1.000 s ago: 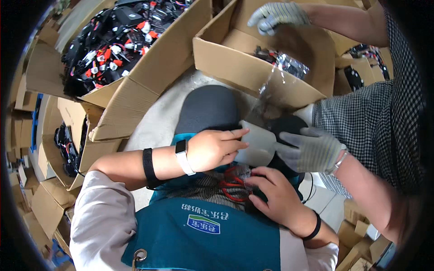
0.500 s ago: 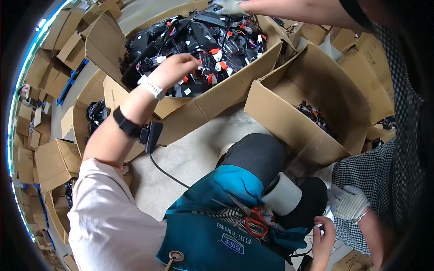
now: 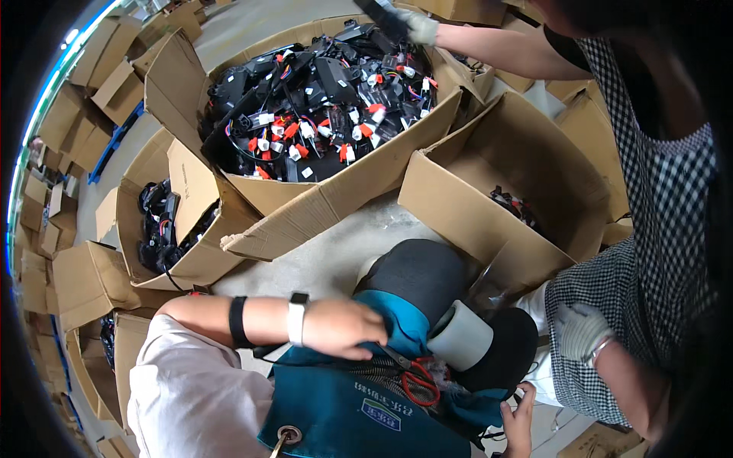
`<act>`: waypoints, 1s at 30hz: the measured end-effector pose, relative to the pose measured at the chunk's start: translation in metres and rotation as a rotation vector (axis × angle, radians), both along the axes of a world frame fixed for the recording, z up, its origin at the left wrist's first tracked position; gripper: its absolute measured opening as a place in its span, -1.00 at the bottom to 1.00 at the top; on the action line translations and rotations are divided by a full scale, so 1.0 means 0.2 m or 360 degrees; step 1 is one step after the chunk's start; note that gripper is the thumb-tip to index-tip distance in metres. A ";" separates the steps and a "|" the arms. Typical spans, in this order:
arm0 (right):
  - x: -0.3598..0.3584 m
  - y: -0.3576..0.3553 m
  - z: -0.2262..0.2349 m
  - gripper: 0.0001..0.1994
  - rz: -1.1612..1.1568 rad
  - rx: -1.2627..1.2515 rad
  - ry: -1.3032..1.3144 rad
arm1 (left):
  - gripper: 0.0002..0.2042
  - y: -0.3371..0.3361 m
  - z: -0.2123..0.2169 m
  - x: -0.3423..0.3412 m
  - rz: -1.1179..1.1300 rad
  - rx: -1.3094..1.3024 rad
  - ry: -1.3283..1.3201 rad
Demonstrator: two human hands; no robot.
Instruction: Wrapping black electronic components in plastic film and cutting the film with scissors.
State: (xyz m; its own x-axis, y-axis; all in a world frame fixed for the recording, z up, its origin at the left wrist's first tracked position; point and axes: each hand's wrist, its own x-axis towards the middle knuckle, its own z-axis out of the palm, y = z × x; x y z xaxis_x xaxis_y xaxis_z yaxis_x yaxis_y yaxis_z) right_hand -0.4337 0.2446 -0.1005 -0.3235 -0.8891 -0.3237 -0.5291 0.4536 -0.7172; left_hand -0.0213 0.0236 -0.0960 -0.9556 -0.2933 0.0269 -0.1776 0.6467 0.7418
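My left hand is over my lap, its bent fingers smeared by motion, with nothing visible in them. Its fingertips come close to the blades of red-handled scissors, which lie on my teal apron. Low on the right, my right hand has its thumb and forefinger apart, and its lower part is cut off by the frame. Beside the scissors, a wide whitish roll rests against my dark-clad leg. Black devices with red and white connectors fill a large cardboard box in front of me.
A co-worker's gloved hand holds a black device above the big box; the other glove hangs at the right. A deeper box at right holds a few parts. More boxes stand along the left.
My left hand has moved from the large box back to my lap, near the scissors. The co-worker's upper hand has lifted a black device from the pile.
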 end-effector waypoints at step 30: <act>0.29 0.21 0.63 -0.54 -0.0282 -0.1706 0.0472 | -0.70 0.09 0.44 0.02 -0.0547 0.0213 0.0072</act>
